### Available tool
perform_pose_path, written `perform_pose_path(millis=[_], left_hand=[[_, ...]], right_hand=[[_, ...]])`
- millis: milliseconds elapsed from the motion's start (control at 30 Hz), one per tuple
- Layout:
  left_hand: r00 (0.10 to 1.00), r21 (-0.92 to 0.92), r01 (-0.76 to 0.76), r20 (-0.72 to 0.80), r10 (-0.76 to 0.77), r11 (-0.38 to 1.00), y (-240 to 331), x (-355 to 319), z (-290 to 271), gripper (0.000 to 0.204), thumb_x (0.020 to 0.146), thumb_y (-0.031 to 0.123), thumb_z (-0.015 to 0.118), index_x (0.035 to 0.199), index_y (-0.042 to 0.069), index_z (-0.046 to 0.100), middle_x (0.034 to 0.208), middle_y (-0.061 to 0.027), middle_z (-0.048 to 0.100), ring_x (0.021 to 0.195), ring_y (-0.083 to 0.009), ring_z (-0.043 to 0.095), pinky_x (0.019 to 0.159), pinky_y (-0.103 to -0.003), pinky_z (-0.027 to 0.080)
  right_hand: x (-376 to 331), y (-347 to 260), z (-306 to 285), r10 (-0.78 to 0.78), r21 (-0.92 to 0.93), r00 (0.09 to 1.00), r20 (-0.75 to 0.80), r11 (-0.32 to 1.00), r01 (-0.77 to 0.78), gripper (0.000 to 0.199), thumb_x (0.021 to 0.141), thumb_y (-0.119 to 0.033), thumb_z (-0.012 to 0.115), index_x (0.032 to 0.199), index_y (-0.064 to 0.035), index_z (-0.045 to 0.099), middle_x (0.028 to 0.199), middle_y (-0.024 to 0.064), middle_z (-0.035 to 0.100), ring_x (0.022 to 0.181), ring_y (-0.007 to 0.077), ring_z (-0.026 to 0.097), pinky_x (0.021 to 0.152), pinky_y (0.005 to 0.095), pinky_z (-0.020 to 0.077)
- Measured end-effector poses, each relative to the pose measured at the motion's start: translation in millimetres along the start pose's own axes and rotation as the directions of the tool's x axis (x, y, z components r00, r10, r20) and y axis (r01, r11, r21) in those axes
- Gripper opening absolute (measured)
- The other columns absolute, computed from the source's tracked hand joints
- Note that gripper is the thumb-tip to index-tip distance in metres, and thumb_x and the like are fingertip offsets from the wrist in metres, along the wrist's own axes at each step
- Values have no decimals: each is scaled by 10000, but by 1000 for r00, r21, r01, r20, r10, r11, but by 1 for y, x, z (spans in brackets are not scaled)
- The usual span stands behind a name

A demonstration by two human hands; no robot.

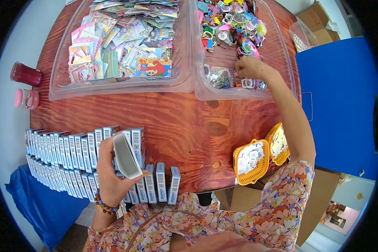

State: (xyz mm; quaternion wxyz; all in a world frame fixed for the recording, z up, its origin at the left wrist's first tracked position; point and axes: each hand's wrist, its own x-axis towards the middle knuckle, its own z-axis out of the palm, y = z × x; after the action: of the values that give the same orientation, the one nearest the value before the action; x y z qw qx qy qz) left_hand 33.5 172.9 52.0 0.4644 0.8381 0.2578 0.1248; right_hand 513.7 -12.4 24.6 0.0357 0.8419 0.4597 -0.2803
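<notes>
My left hand (111, 178) is wrapped round a small card box (126, 156) whose top end is open, showing its bare pale inside. Below and beside it, two rows of slim blue-and-white boxes (82, 153) stand on the table. My right hand (253, 68) reaches into the right clear plastic tray (248, 95), its fingers curled down and bunched together; whatever they grip is hidden. Around those fingers lie a heap of colourful hair ties and trinkets (235, 29), small clear packets (219, 77) and white ring-shaped pieces (248, 83).
Another clear tray (122, 90) on the left holds piles of picture cards (132, 38). Two yellow baskets (251, 161) with small white packets stand near the front right edge. A dark red cup (26, 74) and pink-lidded jar (27, 99) stand far left; a blue panel (338, 105) is at right.
</notes>
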Motion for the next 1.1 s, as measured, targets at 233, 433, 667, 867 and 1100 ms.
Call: perform_pose_path(millis=[233, 433, 667, 867, 1100], left_hand=[[991, 80, -137, 12, 136, 987, 17, -3, 4, 812, 625, 287, 935, 1264, 31, 505, 1098, -124, 554, 975, -265, 605, 806, -371, 527], [968, 93, -248, -20, 251, 964, 38, 4, 32, 763, 601, 347, 911, 1177, 23, 529, 1001, -142, 556, 895, -331, 579, 757, -404, 500], [934, 220, -330, -62, 351, 918, 47, -15, 58, 772, 593, 374, 897, 1182, 52, 517, 992, -129, 523, 937, -342, 577, 761, -427, 515], [930, 269, -319, -97, 355, 909, 51, -43, 67, 778, 603, 392, 893, 1185, 49, 507, 1008, -122, 517, 950, -335, 574, 767, -421, 524], [898, 393, -363, -96, 430, 845, 52, -60, 73, 731, 636, 436, 873, 1132, 33, 519, 985, -121, 519, 912, -305, 595, 673, -379, 554]], right_hand=[[-51, -31, -30, 113, 533, 973, -201, 846, 12, 129, 873, -150, 616, 865, -27, 653, 748, 27, 660, 600, 86, 615, 502, 259, 464], [-140, -126, -52, -51, 737, 943, -328, 611, 289, 109, 931, -176, 604, 902, -74, 629, 847, 56, 717, 601, 75, 661, 407, 196, 421], [-202, -235, -20, -120, 882, 976, -179, 420, 213, 113, 913, -144, 633, 967, -51, 668, 866, 75, 738, 690, 116, 717, 487, 207, 526], [-225, -256, 25, -113, 819, 982, -148, 543, 186, 122, 939, -129, 627, 968, -12, 637, 873, 53, 724, 713, 97, 713, 484, 191, 520], [-242, -263, 35, -160, 619, 952, -259, 730, 291, 154, 944, -158, 647, 1004, -17, 658, 785, -1, 664, 645, 17, 590, 445, 175, 399]])
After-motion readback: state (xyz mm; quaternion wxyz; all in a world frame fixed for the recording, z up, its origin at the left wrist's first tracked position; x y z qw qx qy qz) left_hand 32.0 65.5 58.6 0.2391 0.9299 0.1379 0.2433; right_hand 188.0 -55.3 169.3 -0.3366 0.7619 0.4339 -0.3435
